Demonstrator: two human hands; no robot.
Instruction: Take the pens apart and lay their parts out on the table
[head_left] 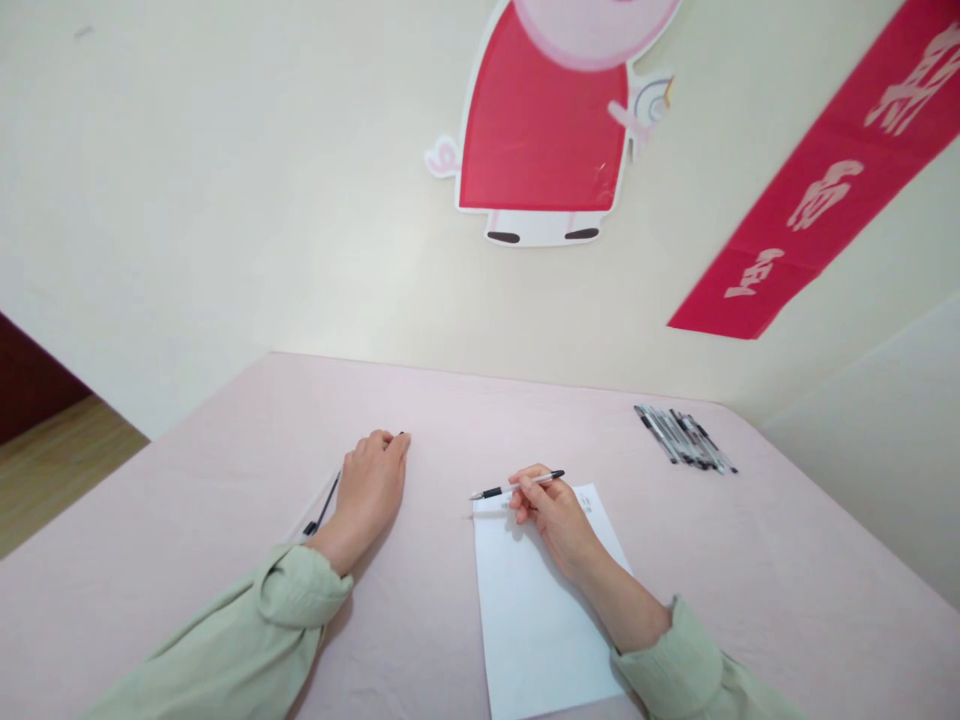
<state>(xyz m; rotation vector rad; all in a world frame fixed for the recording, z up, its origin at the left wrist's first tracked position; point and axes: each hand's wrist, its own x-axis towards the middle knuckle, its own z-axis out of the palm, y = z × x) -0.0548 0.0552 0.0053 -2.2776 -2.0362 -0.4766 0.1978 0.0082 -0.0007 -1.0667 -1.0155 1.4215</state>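
My right hand (551, 508) is closed around a pen (497, 491) with a black grip and a black end. It holds the pen nearly level above the top of a white sheet of paper (544, 620), the tip pointing left. A few lines of small writing show near the paper's top edge. My left hand (371, 485) rests on the table left of the sheet, fingers bent together. A small dark bit peeks out at its fingertips; what it belongs to is hidden. Beside the left wrist lies a thin dark pen-like stick (324, 505), partly covered by the hand.
Several pens (686, 438) lie in a bunch at the table's back right. A pale pink cloth covers the table (225, 470), which meets a wall (337, 250) at the back. A cartoon cutout (544, 120) and a red banner (810, 200) hang there.
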